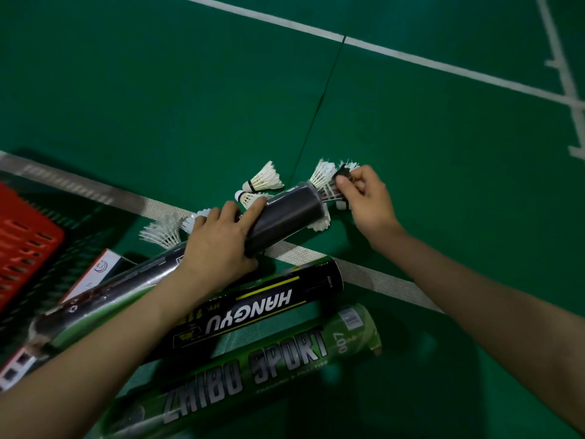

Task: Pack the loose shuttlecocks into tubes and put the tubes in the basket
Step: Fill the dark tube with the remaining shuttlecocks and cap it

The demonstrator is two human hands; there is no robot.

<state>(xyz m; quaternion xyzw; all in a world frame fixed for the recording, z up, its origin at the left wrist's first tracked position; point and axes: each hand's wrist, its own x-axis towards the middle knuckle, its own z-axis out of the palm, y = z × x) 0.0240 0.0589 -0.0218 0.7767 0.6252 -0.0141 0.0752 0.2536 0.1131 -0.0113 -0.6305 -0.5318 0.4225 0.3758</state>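
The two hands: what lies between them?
Head view: the black tube that the left hand grips, and at its mouth a shuttlecock that the right hand pinches.

Of the person, the view takes in the bare left hand (218, 245) and bare right hand (367, 201), each with its uncovered wrist, and the left forearm (104, 337) and right forearm (474, 289), bare all the way to the frame's edge.

Dim, even light; soft shadows; wide-angle bending at edges; slight blur.
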